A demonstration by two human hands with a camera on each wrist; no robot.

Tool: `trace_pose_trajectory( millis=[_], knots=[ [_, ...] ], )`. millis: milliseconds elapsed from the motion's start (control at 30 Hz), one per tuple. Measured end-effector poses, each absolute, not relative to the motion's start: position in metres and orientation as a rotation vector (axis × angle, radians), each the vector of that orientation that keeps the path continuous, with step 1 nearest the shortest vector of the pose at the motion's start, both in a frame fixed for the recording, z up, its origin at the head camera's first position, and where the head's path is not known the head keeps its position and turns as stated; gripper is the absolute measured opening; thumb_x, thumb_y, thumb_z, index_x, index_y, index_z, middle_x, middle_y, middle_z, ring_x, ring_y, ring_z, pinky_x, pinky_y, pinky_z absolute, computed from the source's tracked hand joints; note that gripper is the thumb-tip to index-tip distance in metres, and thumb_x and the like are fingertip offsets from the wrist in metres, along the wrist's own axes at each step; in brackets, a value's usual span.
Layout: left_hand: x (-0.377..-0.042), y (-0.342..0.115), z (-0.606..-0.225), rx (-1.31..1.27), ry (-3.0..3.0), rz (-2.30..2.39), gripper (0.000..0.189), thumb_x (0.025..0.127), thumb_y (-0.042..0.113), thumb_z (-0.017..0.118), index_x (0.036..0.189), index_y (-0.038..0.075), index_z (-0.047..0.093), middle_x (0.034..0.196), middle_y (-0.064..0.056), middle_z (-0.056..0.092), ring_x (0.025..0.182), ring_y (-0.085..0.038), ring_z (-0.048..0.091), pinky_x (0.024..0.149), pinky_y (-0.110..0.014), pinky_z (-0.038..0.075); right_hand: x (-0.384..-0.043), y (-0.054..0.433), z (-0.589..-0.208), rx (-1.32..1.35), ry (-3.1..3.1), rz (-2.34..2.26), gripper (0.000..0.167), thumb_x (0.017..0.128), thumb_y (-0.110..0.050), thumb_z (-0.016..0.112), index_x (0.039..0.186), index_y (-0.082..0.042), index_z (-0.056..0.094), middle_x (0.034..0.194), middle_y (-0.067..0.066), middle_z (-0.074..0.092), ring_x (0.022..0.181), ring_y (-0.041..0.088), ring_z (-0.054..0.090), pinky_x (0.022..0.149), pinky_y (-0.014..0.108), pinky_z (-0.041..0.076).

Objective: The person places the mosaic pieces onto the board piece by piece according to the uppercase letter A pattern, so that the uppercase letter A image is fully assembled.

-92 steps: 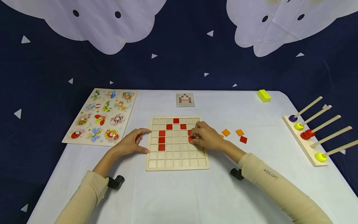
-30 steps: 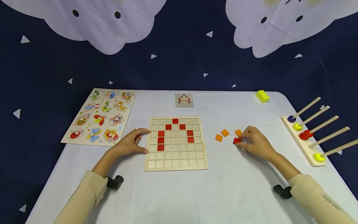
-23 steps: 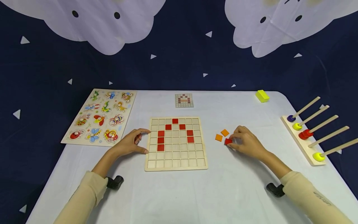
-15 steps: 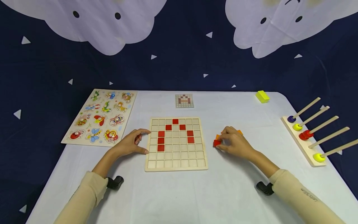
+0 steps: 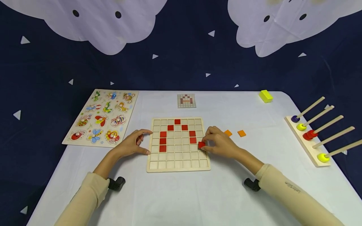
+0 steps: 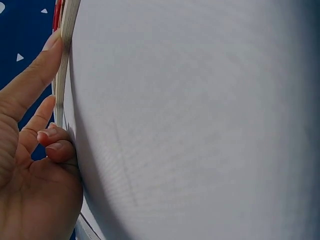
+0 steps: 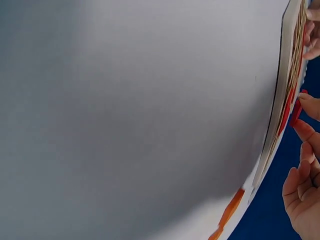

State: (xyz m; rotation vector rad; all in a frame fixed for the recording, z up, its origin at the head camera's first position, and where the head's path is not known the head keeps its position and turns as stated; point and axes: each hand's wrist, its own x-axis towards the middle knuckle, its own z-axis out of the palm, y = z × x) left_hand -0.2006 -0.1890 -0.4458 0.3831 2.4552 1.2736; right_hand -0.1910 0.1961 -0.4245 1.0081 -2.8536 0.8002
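A wooden grid board (image 5: 178,165) lies on the table in front of me. Several red square tiles (image 5: 163,141) sit in its cells, stepping down both sides from a top one. My right hand (image 5: 220,143) pinches a red square tile (image 5: 201,145) between thumb and fingertips, over the board's right side. In the right wrist view that tile (image 7: 298,109) is held tilted, close above the board. At the board's left edge, my left hand (image 5: 130,145) rests its extended index finger and thumb against the rim; the left wrist view shows the thumb (image 6: 52,42) touching the edge.
Two orange tiles (image 5: 241,133) show behind and right of my right hand. A small pattern card (image 5: 186,101) lies behind the board. An insect puzzle board (image 5: 99,121) is at left, a peg stand with coloured rings (image 5: 308,141) at right, a yellow block (image 5: 266,96) at back right.
My right hand pressed at the board's right side, then took a red tile from the table at right and carried it left over the board. The left hand has stayed put.
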Motion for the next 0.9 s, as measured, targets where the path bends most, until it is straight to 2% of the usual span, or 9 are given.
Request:
trace_pose_trajectory(
  millis=[333,600,900],
  knots=[
    [-0.202,-0.19,-0.448,0.386,2.456,1.27,0.077,0.071,0.013,0.09,0.137,0.005,0.053,0.093,-0.008,0.038,0.083,-0.022,0.037,0.072,-0.032,0.033,-0.192,0.175,-0.428,1.084,-2.847,0.778,0.019,0.08,-0.02,0.083,0.092,-0.007,0.076,0.093,-0.001,0.054,0.095,0.014,0.048,0.078,0.029,0.046],
    [-0.203,-0.189,-0.449,0.376,2.462,1.253,0.077,0.071,0.015,0.09,0.138,0.006,0.053,0.093,-0.008,0.038,0.083,-0.021,0.037,0.072,-0.033,0.033,-0.192,0.171,-0.431,1.07,-2.895,0.797,0.013,0.084,-0.02,0.08,0.087,-0.01,0.074,0.089,-0.002,0.053,0.091,0.014,0.046,0.075,0.028,0.044],
    [-0.202,-0.189,-0.447,0.374,2.467,1.248,0.077,0.071,0.013,0.09,0.138,0.005,0.053,0.092,-0.008,0.038,0.083,-0.022,0.037,0.073,-0.034,0.033,-0.195,0.169,-0.43,1.071,-2.936,0.815,0.012,0.083,-0.019,0.081,0.088,-0.01,0.074,0.086,-0.002,0.055,0.088,0.014,0.045,0.073,0.027,0.042]
  ],
)
